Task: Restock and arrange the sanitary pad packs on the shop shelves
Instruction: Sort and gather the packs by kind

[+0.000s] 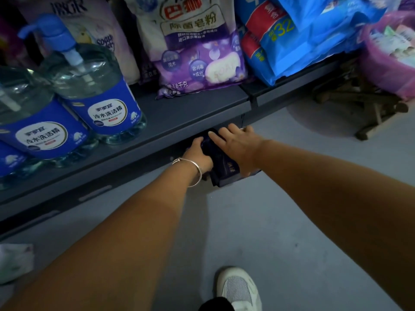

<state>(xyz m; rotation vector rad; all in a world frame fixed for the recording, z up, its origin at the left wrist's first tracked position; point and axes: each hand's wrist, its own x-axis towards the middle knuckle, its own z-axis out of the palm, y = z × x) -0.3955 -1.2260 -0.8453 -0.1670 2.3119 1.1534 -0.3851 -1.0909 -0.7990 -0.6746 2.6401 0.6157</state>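
Note:
Several dark navy sanitary pad packs lie stacked on the grey floor, partly under the lowest shelf. My left hand, with a silver bangle on the wrist, grips the left side of the stack. My right hand lies across the top of the stack with its fingers spread and reaching under the shelf edge. The far end of the packs is hidden in the dark gap beneath the shelf.
On the shelf stand clear detergent bottles with blue labels, a purple soap powder bag and blue tissue packs. A pink basin sits on a wooden stand at the right. My white shoe is on the floor.

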